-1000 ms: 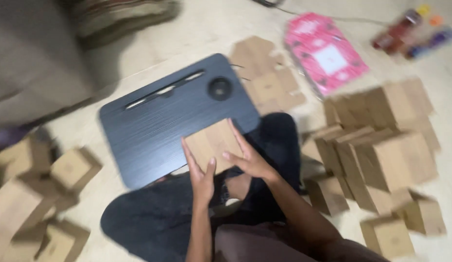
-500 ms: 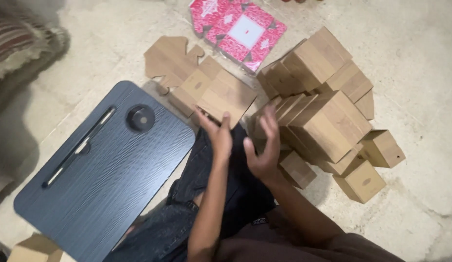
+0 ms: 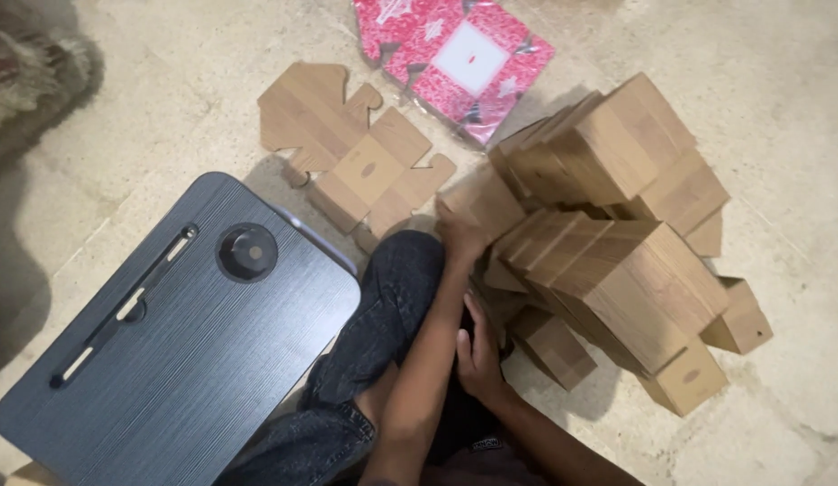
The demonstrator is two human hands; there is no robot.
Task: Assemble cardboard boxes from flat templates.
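Your left hand (image 3: 462,236) is closed on the near edge of a folded brown cardboard box (image 3: 484,202), pushing it against the pile of wood-grain boxes (image 3: 617,261), while your right hand (image 3: 477,346) lies half-open against the low side of that pile (its fingertips are hidden, so I cannot tell whether it grips anything). Everything sits on a pale stone floor (image 3: 167,99), with a dark lap desk (image 3: 176,342) to your left, flat box blanks (image 3: 347,148) and a red patterned package (image 3: 459,58) further out. The held box lies just beyond your knee, long axis running toward the upper right.
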